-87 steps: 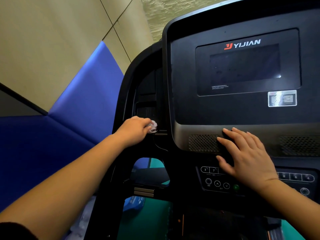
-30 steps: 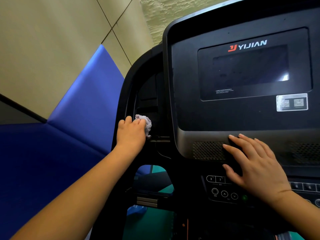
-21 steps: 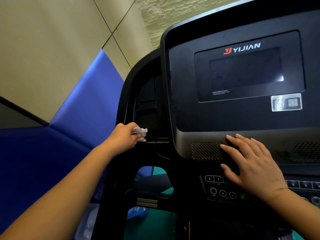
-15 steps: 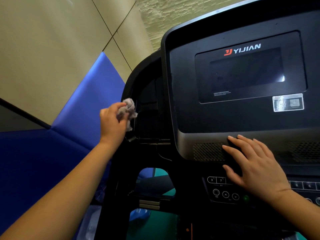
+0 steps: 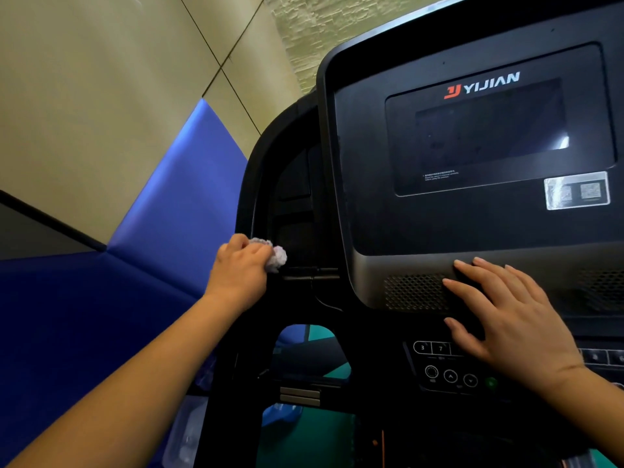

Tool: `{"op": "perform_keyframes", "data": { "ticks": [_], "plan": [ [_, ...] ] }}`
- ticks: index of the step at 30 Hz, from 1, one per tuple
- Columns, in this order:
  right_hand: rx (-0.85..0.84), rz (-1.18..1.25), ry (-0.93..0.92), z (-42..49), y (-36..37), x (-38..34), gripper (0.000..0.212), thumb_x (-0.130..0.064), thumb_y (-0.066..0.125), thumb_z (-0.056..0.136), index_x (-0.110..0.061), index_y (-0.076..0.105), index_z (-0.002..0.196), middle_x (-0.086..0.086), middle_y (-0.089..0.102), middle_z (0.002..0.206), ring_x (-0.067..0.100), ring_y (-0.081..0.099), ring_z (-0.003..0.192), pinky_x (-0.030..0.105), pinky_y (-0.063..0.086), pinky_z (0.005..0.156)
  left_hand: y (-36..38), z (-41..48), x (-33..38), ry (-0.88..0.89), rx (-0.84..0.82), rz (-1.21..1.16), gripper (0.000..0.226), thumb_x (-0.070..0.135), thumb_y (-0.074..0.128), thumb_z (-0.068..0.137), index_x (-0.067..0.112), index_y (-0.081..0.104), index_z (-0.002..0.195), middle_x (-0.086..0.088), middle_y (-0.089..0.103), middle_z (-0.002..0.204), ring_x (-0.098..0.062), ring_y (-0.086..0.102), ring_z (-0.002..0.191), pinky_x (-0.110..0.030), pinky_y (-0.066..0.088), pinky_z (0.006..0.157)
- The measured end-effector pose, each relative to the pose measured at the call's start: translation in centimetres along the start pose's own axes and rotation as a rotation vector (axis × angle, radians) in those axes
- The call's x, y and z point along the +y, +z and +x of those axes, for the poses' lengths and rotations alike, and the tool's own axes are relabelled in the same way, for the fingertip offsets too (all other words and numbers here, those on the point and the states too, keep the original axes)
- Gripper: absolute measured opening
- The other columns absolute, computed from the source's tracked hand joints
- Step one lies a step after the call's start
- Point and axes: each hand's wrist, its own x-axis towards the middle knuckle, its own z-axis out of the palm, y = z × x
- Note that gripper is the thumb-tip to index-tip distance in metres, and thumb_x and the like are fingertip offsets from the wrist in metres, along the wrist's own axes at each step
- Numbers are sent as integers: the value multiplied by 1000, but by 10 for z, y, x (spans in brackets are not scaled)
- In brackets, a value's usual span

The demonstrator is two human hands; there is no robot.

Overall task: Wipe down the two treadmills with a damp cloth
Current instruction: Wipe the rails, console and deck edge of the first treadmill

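My left hand [image 5: 241, 270] is balled around a small crumpled pale-lilac cloth [image 5: 275, 256], pressing it on the black plastic treadmill frame [image 5: 256, 184] just left of the console. Right hand [image 5: 506, 319] lies open and flat, fingers spread, holding nothing, on the grey speaker strip [image 5: 415, 292].

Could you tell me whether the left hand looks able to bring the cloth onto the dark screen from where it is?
Probably yes: the left hand grips the cloth beside the console, and nothing covers the screen.
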Motion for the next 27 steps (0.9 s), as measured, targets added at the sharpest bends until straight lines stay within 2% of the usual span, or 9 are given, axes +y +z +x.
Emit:
{"op": "perform_keyframes", "data": {
  "ticks": [3, 6, 10, 12, 14, 16, 19, 23, 27],
  "plan": [
    [-4, -1, 3, -1, 0, -1, 54, -49, 45, 85, -14, 66, 119, 10, 55, 136, 32, 49, 128, 49, 33, 109, -15, 2, 3, -48, -197, -98, 21, 18, 55, 84, 24, 62, 103, 2, 56, 96, -24, 42, 92, -36, 38, 78],
    [-11, 0, 1, 0, -1, 0, 54, -50, 45, 85, -14, 66, 120, 10, 55, 136, 31, 48, 129, 48, 33, 109, -31, 11, 1, -155, -396, -249, 31, 27, 62, 84, 34, 60, 114, 0, 39, 104, -26, 42, 98, -33, 41, 84],
    [12, 0, 1, 0, -1, -1, 53, -49, 45, 84, -14, 67, 118, 10, 56, 135, 31, 49, 128, 48, 33, 109, -32, 0, 5, -74, -257, -315, 35, 29, 59, 88, 34, 57, 123, 4, 48, 107, -16, 41, 102, -31, 37, 91],
    [13, 1, 1, 0, -1, -1, 53, -49, 45, 84, -14, 67, 118, 10, 56, 134, 31, 50, 127, 48, 34, 108, -22, -4, 7, 12, -176, -328, 39, 42, 51, 92, 31, 51, 130, 8, 54, 120, -15, 44, 115, -33, 37, 98],
    [9, -2, 2, 0, -1, -1, 54, -49, 45, 84, -14, 67, 118, 11, 56, 135, 32, 49, 128, 48, 33, 108, -12, -1, 11, 52, -189, -254, 49, 56, 36, 92, 27, 50, 130, 9, 55, 125, -14, 46, 116, -34, 38, 100],
    [5, -3, 0, 0, -1, -1, 54, -50, 45, 84, -14, 66, 119, 11, 55, 135, 32, 48, 128, 49, 33, 108, -5, 4, 17, 50, -207, -156, 55, 58, 26, 92, 23, 53, 125, 6, 56, 120, -16, 49, 111, -34, 39, 98],
    [7, -2, -2, 0, -1, -1, 54, -49, 45, 85, -14, 66, 119, 11, 55, 135, 32, 48, 128, 48, 33, 109, -2, 10, 24, 34, -192, -98, 45, 51, 28, 97, 21, 56, 115, 2, 61, 108, -18, 52, 100, -34, 41, 92],
    [9, -8, -3, 0, -1, -2, 53, -49, 45, 85, -14, 66, 118, 11, 55, 135, 32, 48, 128, 48, 33, 108, -9, 20, 29, -23, -248, -104, 45, 51, 26, 99, 19, 57, 103, -1, 64, 94, -19, 55, 87, -35, 42, 79],
    [-4, -4, 4, 0, -1, -1, 53, -49, 46, 85, -14, 66, 119, 10, 55, 136, 32, 49, 128, 49, 34, 108, -14, 27, 39, -93, -302, -175, 41, 51, 29, 99, 20, 56, 102, 0, 61, 91, -19, 55, 86, -36, 42, 77]
  ]
}}
